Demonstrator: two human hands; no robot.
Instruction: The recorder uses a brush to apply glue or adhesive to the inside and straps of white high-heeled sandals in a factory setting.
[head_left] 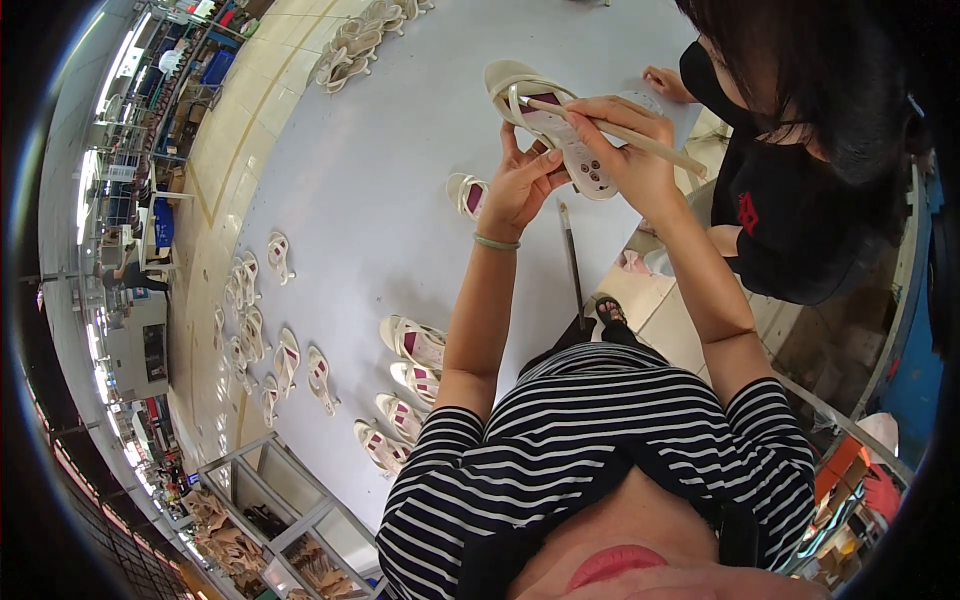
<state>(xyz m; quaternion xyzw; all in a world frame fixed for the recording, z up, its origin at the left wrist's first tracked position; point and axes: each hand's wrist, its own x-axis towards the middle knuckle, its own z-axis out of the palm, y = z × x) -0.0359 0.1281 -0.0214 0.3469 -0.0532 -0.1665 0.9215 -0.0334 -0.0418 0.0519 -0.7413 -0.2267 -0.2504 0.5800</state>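
A cream strappy sandal (506, 78) is lifted above the grey table, its pale insole marked with several dark spots. My left hand (522, 185) grips it from the near side, thumb along its edge. In my right hand (632, 150) is a brush with a long pale wooden handle (665, 150). Its tip meets the straps near the toe end, over a purple patch on the insole. Below the hands lies another brush (572, 262) with a dark handle, on the table. A second cream sandal (466, 195) sits just left of my left hand.
Several cream sandals (413, 342) lie on the grey table (345, 260) beside my left forearm. More stand along its left edge (286, 362) and in a pile (352, 48) at the far end. A co-worker in black (790, 210) is at the right. A metal rack (290, 510) stands lower left.
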